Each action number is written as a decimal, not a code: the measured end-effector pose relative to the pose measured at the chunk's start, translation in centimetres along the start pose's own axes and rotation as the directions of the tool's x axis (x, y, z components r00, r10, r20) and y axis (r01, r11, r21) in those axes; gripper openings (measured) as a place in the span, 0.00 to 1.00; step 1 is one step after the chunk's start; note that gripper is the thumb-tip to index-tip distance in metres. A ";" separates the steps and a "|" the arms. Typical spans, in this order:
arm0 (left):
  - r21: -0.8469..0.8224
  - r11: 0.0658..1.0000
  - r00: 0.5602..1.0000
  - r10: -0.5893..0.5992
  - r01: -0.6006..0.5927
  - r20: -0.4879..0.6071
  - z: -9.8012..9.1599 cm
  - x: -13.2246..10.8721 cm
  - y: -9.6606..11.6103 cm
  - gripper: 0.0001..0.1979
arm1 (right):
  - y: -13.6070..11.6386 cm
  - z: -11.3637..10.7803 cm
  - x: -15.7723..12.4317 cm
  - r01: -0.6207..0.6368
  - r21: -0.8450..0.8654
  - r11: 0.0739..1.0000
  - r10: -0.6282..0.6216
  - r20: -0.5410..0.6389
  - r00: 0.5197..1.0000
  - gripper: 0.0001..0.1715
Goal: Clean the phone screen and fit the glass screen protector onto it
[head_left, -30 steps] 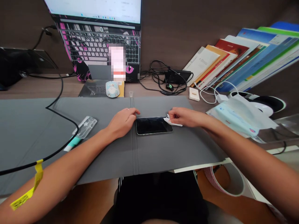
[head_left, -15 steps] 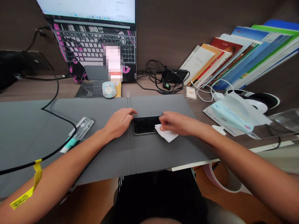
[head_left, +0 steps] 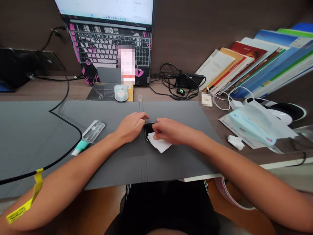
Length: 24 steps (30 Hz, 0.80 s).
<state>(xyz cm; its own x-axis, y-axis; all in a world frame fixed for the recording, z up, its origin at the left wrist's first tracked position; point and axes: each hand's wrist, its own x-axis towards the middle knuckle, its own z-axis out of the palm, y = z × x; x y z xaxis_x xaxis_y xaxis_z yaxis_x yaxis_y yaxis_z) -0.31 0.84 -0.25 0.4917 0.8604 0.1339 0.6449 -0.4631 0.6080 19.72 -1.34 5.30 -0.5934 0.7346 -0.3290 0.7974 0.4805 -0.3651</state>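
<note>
A black phone (head_left: 148, 128) lies screen-up on the grey mat (head_left: 171, 160), and my right hand hides most of it. My left hand (head_left: 130, 126) rests curled against the phone's left end and steadies it there. My right hand (head_left: 168, 131) lies over the screen with its fingers pressed down on a small white wipe (head_left: 159, 144). The wipe sticks out below the hand near the phone's left end.
An open laptop (head_left: 110, 49) stands behind the mat with a small mouse (head_left: 121, 92) before it. A clear case and teal pen (head_left: 88, 134) lie left beside a black cable (head_left: 66, 98). Books (head_left: 254, 65), a tissue pack (head_left: 251, 125) and a crumpled wipe (head_left: 235, 142) are on the right.
My right hand has slid the white wipe leftward across the phone's screen, from its right end to near its left end. My left hand has stayed at the phone's left end.
</note>
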 end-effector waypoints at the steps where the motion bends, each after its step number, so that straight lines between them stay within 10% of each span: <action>1: 0.000 1.000 1.000 -0.002 0.002 0.000 0.0 0.0 0.0 0.22 | -0.2 0.1 0.3 0.008 -0.002 1.000 -0.008 -0.005 1.000 0.12; 8: -0.005 1.000 1.000 0.001 -0.001 -0.003 -0.1 -0.1 -0.1 0.22 | -0.6 0.3 1.7 0.089 0.034 0.995 -0.088 -0.019 0.996 0.11; 17: 0.011 0.992 0.991 0.121 -0.122 0.048 -0.5 -0.1 0.2 0.18 | 8.6 -1.6 -0.7 0.131 0.140 0.981 -0.114 -0.122 0.986 0.13; 24: 0.049 0.976 0.963 0.202 -0.214 0.177 -0.8 -0.4 0.8 0.24 | 10.9 -0.5 -1.4 0.241 0.175 0.955 -0.166 -0.358 0.919 0.13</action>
<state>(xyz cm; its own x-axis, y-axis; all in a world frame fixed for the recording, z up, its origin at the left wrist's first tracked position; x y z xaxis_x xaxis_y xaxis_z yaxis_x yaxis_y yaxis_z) -0.50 0.26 0.83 0.7076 0.6975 0.1132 0.5526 -0.6460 0.5267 29.28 3.08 2.18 -0.6378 0.7670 0.0705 0.5992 0.5516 -0.5803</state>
